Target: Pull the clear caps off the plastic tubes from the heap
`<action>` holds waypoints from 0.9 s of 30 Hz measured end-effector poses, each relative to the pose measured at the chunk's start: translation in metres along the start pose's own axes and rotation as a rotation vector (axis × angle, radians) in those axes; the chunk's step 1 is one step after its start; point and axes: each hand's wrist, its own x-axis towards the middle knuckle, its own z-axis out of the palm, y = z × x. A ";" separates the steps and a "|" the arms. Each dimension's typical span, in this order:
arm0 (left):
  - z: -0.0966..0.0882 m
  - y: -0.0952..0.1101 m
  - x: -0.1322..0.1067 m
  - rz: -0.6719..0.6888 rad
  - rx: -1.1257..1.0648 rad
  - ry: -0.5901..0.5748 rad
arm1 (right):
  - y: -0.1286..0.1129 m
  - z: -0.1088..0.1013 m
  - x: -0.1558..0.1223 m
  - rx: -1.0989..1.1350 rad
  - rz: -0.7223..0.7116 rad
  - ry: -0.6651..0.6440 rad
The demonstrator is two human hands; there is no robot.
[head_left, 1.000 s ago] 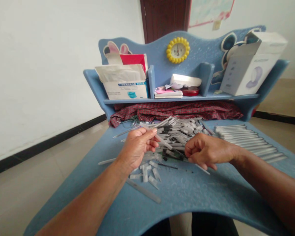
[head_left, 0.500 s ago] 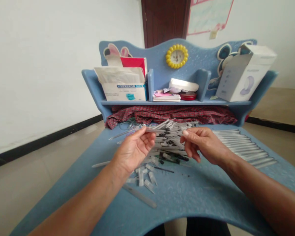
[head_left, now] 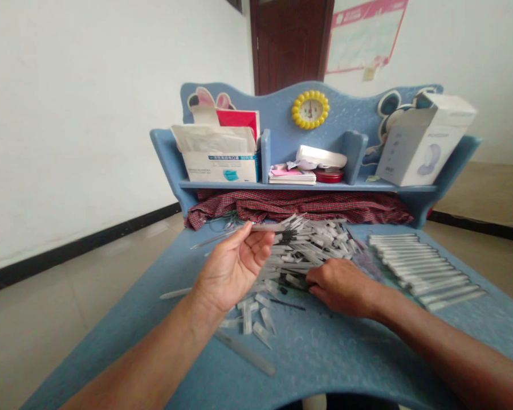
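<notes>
My left hand (head_left: 233,265) is raised over the blue desk, with thumb and forefinger closed on a clear pen barrel (head_left: 267,227) that points right. My right hand (head_left: 346,286) is down at the near right edge of a heap of pen parts (head_left: 299,250), fingertips together among small dark and clear pieces; whatever they pinch is hidden. Below my left hand lie several loose clear pen caps (head_left: 247,320) and a thin black refill (head_left: 288,304). Nearest me, another pen barrel (head_left: 247,353) rests on the desk.
Finished-looking pens lie side by side in a row (head_left: 423,267) at the right. Behind the heap, a checked cloth (head_left: 299,206) is bundled under the shelf (head_left: 222,185). A mask box (head_left: 220,162), a white carton (head_left: 427,142) and a red tin (head_left: 329,176) stand on it.
My right hand has moved down from the barrel's right end to the edge of the heap. My left hand stays up with the barrel. The view has tilted slightly upward.
</notes>
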 end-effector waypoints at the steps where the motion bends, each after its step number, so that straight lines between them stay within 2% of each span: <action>1: -0.001 -0.002 0.000 -0.008 0.014 -0.008 | -0.001 0.000 0.001 -0.004 -0.002 -0.010; 5: -0.003 -0.005 -0.001 -0.028 0.067 -0.051 | 0.000 0.001 0.003 0.038 -0.016 -0.001; 8: -0.004 -0.007 -0.001 -0.029 0.084 -0.057 | 0.005 0.004 0.003 0.179 -0.036 0.097; 11: -0.007 -0.011 0.000 -0.040 0.091 -0.031 | 0.011 0.006 0.003 0.561 -0.040 0.205; 14: -0.009 -0.015 0.002 -0.057 0.103 -0.008 | 0.014 0.002 0.002 1.115 -0.019 0.211; 17: -0.010 -0.018 0.002 -0.063 0.135 -0.028 | 0.014 -0.001 0.000 1.476 -0.068 0.238; 22: -0.010 -0.019 0.001 -0.075 0.194 -0.069 | 0.009 0.000 -0.003 1.732 -0.238 0.281; 27: -0.011 -0.022 0.000 -0.085 0.233 -0.078 | 0.005 0.002 -0.002 1.869 -0.283 0.239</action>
